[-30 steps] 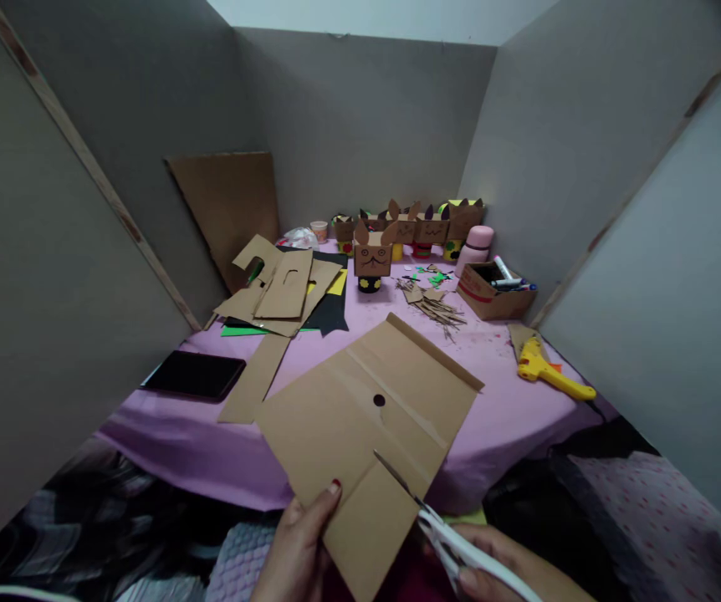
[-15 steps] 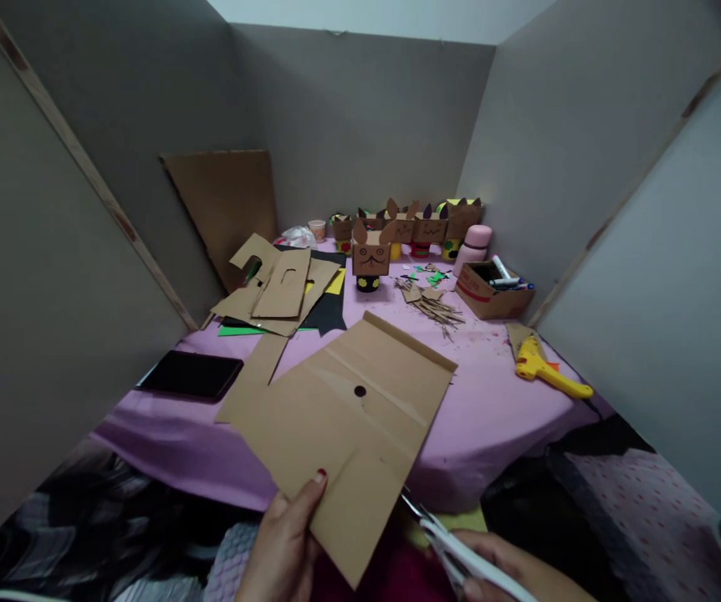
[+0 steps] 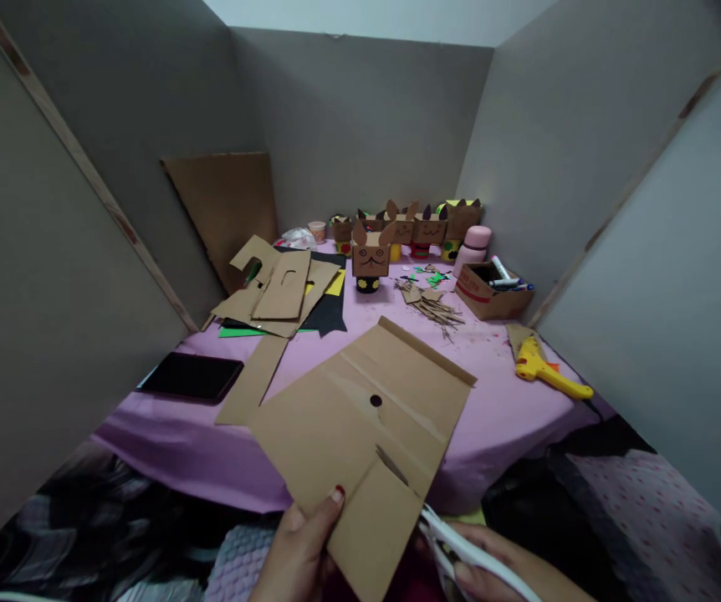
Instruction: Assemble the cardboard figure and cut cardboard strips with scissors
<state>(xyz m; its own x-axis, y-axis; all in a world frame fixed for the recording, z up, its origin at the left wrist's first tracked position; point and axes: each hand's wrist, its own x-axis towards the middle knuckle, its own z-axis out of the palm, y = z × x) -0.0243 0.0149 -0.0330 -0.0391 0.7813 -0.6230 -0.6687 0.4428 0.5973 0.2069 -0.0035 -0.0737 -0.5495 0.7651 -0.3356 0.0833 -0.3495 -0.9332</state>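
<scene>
My left hand [image 3: 307, 535] grips a flat piece of cardboard [image 3: 316, 418] by its lower left edge, thumb on top. The cardboard has a round hole, creases and a folded strip along its far edge. In my right hand [image 3: 492, 556] is a pair of white-handled scissors [image 3: 461, 539]. One blade lies over the cardboard's top face, its tip below the hole; the other blade is hidden underneath. The scissors enter from the cardboard's right edge. Both hands are held in front of the table's near edge.
On the pink-covered table [image 3: 310, 359] lie a black tablet [image 3: 191, 376], cardboard pieces [image 3: 282, 284], cardboard scraps [image 3: 432, 305] and a yellow glue gun [image 3: 549, 369]. A cardboard animal figure [image 3: 370, 259] stands mid-table, with several more behind. A pink bottle [image 3: 473, 251] and a marker box [image 3: 492, 293] stand right.
The cardboard and my left hand have shifted right and slightly down. The scissors have moved in over the cardboard's right edge, and a blade now shows on its top face.
</scene>
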